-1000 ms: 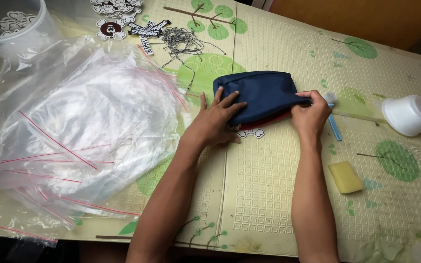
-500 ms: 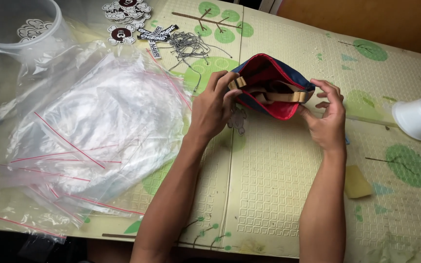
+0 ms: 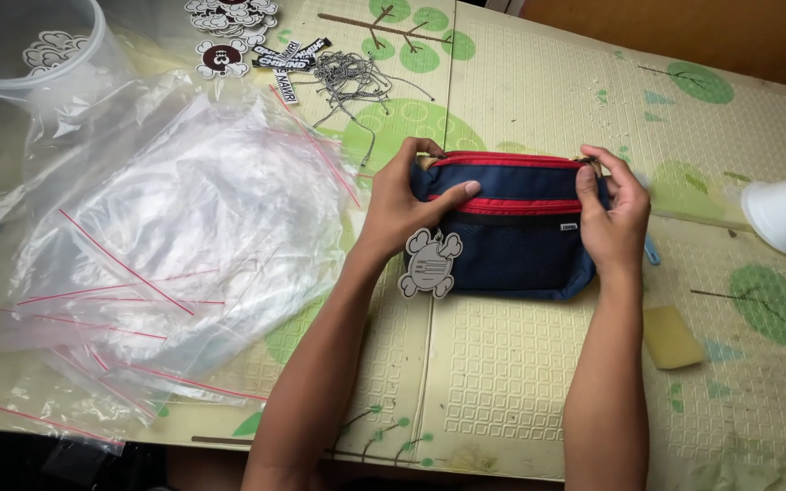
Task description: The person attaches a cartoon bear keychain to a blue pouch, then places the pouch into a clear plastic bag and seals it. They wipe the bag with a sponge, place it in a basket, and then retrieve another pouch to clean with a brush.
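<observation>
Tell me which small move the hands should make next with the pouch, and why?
Probably slide the pouch left toward the clear bags. Both hands, left and right, hold its ends, it looks closed, and its tag is attached.

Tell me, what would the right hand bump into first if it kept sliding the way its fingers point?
The right hand points up and left across the navy pouch, so it would probably meet the left hand gripping the other end first.
</observation>
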